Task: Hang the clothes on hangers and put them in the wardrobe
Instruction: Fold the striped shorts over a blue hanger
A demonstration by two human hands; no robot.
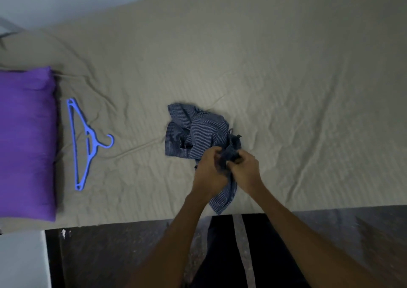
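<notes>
Near the bed's (286, 89) front edge, the left hand (210, 171) and right hand (245, 166) both pinch the crumpled striped garment (198, 131). The blue hanger (84, 142) lies well apart toward the bed's left end, beside the purple pillow (26, 142), long axis front-to-back, the left hand nearer.

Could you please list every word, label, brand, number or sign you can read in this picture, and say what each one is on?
None can be read.
The crumpled dark blue pinstriped shirt, gripped by the left hand and right hand, has a small dark tag at its collar, too small to read.
The blue plastic hanger, purple pillow and beige bedsheet show no text.
</notes>
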